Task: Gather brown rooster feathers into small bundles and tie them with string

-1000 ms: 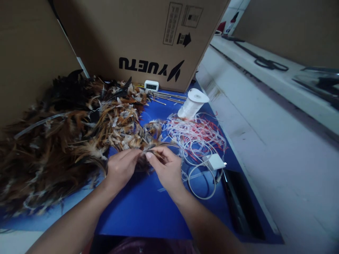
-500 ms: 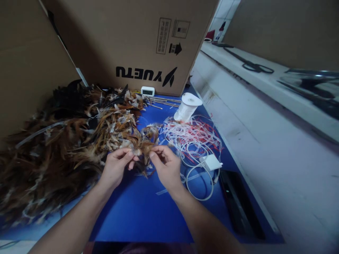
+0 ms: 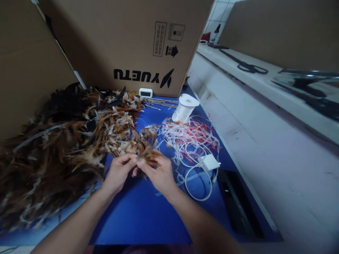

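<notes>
Work surface: blue tabletop (image 3: 143,215), smooth, set against a pale, stained wall (image 3: 254,141). A brown carton (image 3: 106,38) stands at the back, its YUETU lettering upside down; another cardboard panel (image 3: 23,63) rises at left. Light dim. On the ledge (image 3: 280,76) at right, one pair of black-handled scissors (image 3: 253,67) and, farther back, one small bottle (image 3: 216,34).

Hands: two. Left hand (image 3: 118,174) — thumb and forefinger pinched on the base of a brown feather tuft (image 3: 149,157); right hand (image 3: 161,174) closed on the same tuft, thumb tip meeting the left fingertips. The tuft is held above the table, in front of a large feather heap (image 3: 113,123) that spreads over the left side; individual feathers too many to count.

Others counted: one white display unit (image 3: 145,92) by the carton, several thin sticks (image 3: 164,102), one white adapter (image 3: 209,162) with a looped cable (image 3: 202,200), one dark flat object (image 3: 241,204) near the right edge.

Containers: carton's inside hidden from here. One spool (image 3: 182,113), wound with white material, stands upright beside a tangle of white and red strips (image 3: 185,132).
</notes>
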Available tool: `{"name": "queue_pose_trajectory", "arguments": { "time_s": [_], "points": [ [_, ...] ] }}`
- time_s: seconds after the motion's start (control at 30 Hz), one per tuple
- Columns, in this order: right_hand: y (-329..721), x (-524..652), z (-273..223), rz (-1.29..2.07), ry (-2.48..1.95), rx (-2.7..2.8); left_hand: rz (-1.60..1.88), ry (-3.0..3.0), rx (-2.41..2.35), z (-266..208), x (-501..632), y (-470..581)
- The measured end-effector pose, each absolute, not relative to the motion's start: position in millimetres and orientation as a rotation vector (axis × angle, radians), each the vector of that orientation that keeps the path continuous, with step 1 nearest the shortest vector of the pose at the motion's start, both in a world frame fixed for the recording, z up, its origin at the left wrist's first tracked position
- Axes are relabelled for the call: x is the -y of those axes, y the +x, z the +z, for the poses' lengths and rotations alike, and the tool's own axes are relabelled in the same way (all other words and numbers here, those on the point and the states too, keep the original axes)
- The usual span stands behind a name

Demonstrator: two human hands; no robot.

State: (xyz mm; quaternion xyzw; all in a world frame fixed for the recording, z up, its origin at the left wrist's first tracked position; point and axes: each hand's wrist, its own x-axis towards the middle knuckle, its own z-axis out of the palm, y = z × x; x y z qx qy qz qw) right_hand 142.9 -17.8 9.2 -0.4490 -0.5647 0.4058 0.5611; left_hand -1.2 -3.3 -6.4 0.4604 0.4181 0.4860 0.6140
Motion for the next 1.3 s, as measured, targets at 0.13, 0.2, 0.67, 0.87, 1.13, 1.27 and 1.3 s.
{"name": "queue_pose_trajectory", "arguments": {
  "time_s": [0.13, 0.2, 0.67, 0.87, 1.13, 1.27, 1.3],
  "points": [
    [144, 18, 12, 0.914, -1.020, 1.365, 1.115, 1.087, -0.976, -7, 4, -1],
    [144, 18, 13, 0.876, -1.003, 1.375, 1.108, 1.098, -0.981, -7, 4, -1],
    [144, 18, 17, 0.940, -0.953, 1.302, 1.057, 1.120, -0.946, -7, 5, -4],
    [145, 21, 17, 0.963, -1.007, 1.294, 1.052, 1.114, -0.929, -2, 8, -4],
    [146, 22, 17, 0.933, -1.061, 1.314, 0.988, 1.116, -0.913, 2, 9, -6],
    [148, 21, 20, 0.901, -1.049, 1.346, 0.931, 1.119, -0.898, 6, 10, -8],
    [148, 21, 22, 0.892, -1.052, 1.359, 0.924, 1.113, -0.890, 8, 10, -8]
  ]
}}
